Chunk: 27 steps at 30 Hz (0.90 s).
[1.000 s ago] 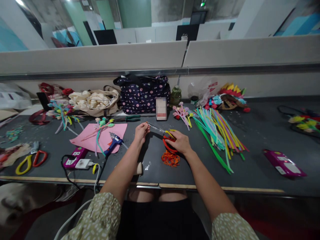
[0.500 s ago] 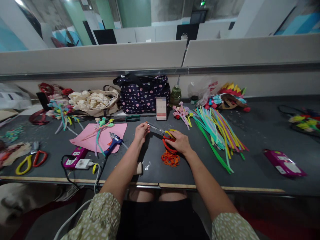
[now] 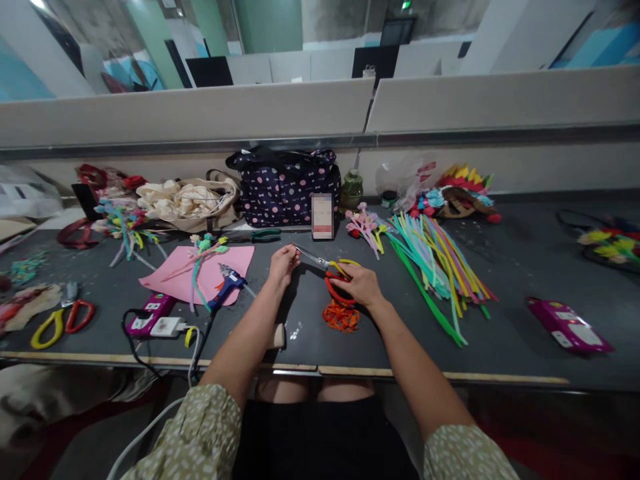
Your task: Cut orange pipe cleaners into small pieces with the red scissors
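In my right hand [image 3: 361, 285] are scissors [image 3: 323, 262] with one red and one yellow handle, their blades pointing left. The fingers of my left hand [image 3: 285, 261] are pinched together at the blade tips; anything between them is too small to make out. A small pile of orange pieces [image 3: 341, 317] lies on the dark table just below the scissor handles. Beyond the blades a phone [image 3: 323, 217] leans upright against a dark patterned bag [image 3: 287, 190].
Left of my hands, a blue glue gun [image 3: 227, 288] rests on pink paper [image 3: 175, 270] beside a purple power strip [image 3: 156, 312]. Many coloured pipe cleaners [image 3: 440, 260] lie to the right. Other scissors [image 3: 63, 317] are at the far left, and a purple box [image 3: 569, 325] at the far right.
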Available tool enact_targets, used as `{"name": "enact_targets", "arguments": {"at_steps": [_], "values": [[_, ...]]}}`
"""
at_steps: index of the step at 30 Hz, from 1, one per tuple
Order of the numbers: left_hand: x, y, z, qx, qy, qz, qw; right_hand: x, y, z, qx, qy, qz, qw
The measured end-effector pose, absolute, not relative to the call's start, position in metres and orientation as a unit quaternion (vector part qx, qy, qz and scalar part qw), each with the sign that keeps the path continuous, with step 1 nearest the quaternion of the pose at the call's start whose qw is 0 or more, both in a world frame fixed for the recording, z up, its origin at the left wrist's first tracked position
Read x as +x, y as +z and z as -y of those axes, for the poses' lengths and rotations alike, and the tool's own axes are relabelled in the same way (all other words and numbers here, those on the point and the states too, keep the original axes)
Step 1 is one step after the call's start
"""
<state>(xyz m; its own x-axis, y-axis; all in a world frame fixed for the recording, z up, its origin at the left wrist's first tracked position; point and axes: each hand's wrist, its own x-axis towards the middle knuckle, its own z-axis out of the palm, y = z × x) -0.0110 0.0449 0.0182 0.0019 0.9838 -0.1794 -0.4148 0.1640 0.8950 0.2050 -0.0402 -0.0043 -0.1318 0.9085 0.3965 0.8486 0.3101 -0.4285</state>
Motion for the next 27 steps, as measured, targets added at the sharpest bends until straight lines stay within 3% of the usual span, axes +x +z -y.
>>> {"name": "enact_targets", "arguments": {"at_steps": [14,27], "values": [[-0.013,0.020,-0.045,0.300,0.556,-0.460,0.624,0.205,0.000,0.041,-0.636,0.030,0.727,0.256],[-0.014,0.020,-0.045,0.333,0.610,-0.457,0.555,0.197,0.013,0.049,-0.650,-0.022,0.735,0.193]]}}
